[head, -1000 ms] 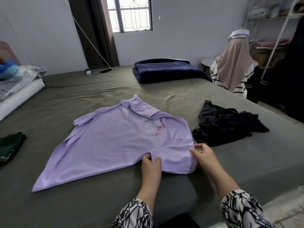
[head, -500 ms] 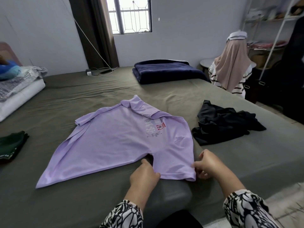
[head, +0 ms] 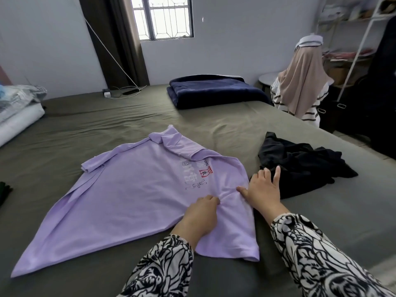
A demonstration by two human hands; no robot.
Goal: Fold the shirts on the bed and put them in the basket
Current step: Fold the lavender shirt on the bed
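A lilac polo shirt (head: 128,198) lies spread flat on the olive-green bed (head: 107,125), collar away from me, one sleeve pointing toward me. My left hand (head: 199,213) rests on the shirt where that sleeve joins the body, its fingers curled and pinching puckered fabric. My right hand (head: 264,187) lies flat at the shirt's right edge, fingers spread, thumb pressing the cloth. A crumpled black garment (head: 300,166) sits just right of my right hand. A dark green garment (head: 4,189) peeks in at the left edge. No basket is in view.
A folded navy blanket (head: 212,93) lies at the far side of the bed. Pillows and bedding (head: 19,108) are stacked at the left. A person in a beige headscarf (head: 302,82) sits beside the bed's right edge, with a metal shelf (head: 353,39) behind.
Both hands moved from the sleeve's hem farther onto the shirt, up by the sleeve seam. The right hand went from gripping the hem to lying flat.
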